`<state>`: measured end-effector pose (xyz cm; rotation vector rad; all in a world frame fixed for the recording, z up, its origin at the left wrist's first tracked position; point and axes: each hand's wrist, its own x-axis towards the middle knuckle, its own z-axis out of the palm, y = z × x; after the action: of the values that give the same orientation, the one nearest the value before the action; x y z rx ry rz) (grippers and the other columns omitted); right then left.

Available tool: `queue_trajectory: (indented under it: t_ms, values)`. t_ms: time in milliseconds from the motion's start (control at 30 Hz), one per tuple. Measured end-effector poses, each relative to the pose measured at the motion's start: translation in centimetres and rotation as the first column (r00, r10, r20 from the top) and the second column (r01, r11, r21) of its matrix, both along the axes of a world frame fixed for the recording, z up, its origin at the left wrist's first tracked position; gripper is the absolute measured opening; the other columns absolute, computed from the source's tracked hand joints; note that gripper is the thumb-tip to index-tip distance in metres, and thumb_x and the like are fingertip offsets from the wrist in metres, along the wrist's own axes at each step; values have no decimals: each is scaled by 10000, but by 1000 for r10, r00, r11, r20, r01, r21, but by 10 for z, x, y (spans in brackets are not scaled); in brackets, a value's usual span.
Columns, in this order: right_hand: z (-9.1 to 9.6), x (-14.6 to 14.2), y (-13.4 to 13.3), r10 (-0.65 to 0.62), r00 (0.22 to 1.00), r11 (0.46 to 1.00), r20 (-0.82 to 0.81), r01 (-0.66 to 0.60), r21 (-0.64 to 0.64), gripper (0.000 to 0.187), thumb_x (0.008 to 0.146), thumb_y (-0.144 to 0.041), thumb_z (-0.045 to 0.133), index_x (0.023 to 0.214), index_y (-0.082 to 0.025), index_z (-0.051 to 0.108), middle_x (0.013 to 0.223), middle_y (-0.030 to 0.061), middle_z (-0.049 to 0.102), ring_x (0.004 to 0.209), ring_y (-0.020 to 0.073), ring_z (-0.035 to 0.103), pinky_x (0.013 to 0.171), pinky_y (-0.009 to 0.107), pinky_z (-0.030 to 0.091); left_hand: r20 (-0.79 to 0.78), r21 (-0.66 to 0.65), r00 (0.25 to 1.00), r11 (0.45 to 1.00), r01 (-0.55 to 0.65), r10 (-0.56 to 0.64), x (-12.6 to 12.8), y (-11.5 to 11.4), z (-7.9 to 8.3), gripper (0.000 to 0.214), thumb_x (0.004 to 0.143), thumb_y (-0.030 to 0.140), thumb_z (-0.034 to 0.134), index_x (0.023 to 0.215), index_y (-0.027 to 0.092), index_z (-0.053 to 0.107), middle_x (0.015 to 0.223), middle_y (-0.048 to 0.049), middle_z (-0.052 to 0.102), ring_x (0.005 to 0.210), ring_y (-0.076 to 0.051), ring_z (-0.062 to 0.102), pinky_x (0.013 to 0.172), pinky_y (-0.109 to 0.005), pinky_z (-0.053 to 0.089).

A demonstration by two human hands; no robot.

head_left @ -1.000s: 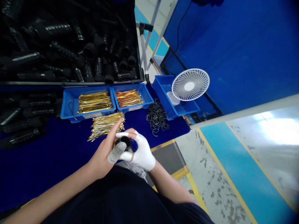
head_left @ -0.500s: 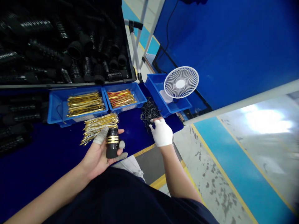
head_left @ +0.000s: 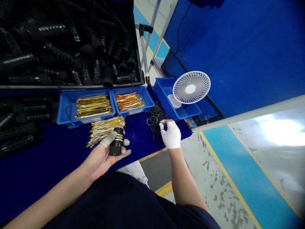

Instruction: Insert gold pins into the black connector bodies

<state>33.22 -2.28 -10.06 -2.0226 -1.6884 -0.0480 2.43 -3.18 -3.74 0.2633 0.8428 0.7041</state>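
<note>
Exposure uneven. Shiny floor (head_left: pixel 274 143) far right of the right fingers (head_left: pixel 168 121): glare, blown out. Black parts (head_left: pixel 85 53) up and left of the left fingers (head_left: pixel 109 139): near-black, thin highlights only. Rings (head_left: pixel 156 116) at the right fingers: dark, low contrast, hard to separate. Slightly soft throughout. Wide-angle stretch at edges; corners far right of the fingers go dark.

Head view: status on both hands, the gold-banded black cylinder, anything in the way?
Left hand holding gold-banded black cylinder. Gloved right hand at black ring pile, can't tell if gripping one. Nothing visible blocking either hand.
</note>
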Motion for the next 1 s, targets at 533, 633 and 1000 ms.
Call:
queue_trajectory:
  t_ms: [533, 633, 1000]
  values:
    - [35, -126, -22, 638, 756, 747, -146, -563, 354, 328, 864, -69, 639, 1122, -266, 679, 918, 42, 677, 796, 179, 646, 718, 318, 521, -355, 607, 924, 786, 113, 142, -2, -6, -17, 744, 870, 359, 746, 1524, 268, 405, 1593, -82, 397, 1453, -306, 367, 1196, -437, 311]
    - [33, -127, -21, 627, 753, 772, -202, -564, 294, 234, 892, -120, 634, 1074, -257, 688, 938, 47, 680, 832, 187, 653, 756, 323, 522, -415, 642, 896, 749, 163, 160, -8, -5, -18, 691, 870, 378, 737, 1495, 260, 467, 1578, -86, 422, 1406, -330, 424, 1149, -440, 379]
    - [44, -147, -21, 410, 343, 803, -845, -576, 156, 509, 681, -457, 874, 1113, -235, 723, 1084, 47, 723, 979, 241, 681, 925, 360, 533, -73, 279, 994, 959, -58, 81, -14, -14, 10, 681, 768, 262, 826, 1407, 238, 593, 1229, -116, 708, 1219, -350, 618, 939, -352, 555]
